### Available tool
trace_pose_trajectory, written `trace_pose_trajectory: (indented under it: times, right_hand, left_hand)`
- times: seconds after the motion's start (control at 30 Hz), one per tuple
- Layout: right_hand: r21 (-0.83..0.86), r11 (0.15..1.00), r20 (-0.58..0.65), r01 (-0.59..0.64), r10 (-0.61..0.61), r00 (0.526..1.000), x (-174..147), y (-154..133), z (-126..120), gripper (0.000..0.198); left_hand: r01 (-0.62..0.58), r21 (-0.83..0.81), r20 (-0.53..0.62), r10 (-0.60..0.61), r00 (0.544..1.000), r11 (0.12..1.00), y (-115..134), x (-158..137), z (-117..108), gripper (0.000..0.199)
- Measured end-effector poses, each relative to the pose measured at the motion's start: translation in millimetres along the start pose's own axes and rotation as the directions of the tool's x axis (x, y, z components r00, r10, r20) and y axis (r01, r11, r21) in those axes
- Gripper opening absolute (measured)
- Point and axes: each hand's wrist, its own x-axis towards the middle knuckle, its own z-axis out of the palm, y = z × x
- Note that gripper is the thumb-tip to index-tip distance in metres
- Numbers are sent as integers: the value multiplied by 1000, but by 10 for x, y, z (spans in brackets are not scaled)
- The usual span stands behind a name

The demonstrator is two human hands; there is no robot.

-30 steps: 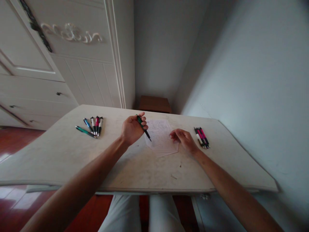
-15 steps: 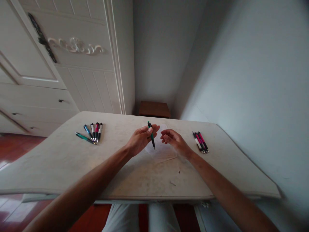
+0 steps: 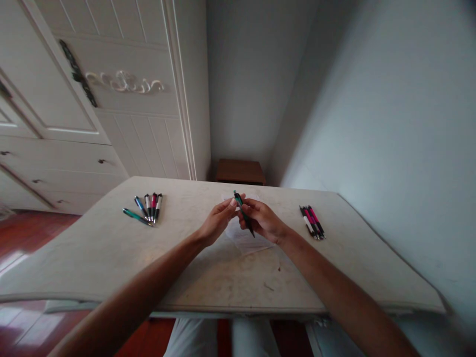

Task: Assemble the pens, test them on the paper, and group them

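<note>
The right hand [image 3: 268,223] has just met the left hand [image 3: 218,219] at the green-and-black pen [image 3: 247,220]; both hands' fingers now pinch it, so it seems shared; paper [image 3: 243,240] lies beneath them; loose pens [image 3: 153,207] lie left of the fingers, more pens [image 3: 313,222] right.

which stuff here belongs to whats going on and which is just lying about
Seems to belong:
green-and-black pen, held by left hand and right hand
paper beneath
probably pens on the left and pens on the right

Seems just lying about:
dark speck
thin scrap
</note>
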Motion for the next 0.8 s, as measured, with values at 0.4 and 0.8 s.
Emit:
trace_pose_trajectory:
  times: [0.4,0.8]
  right_hand:
    - [415,899,-223,142,-51,973,10,-184,-447,43]
    - [433,889,-235,150,-49,971,-21,-176,-524,42]
  left_hand:
    - [72,171,-217,-34,976,983,-15,110,-215,36]
    - [84,267,-175,-37,984,960,-69,116,-231,20]
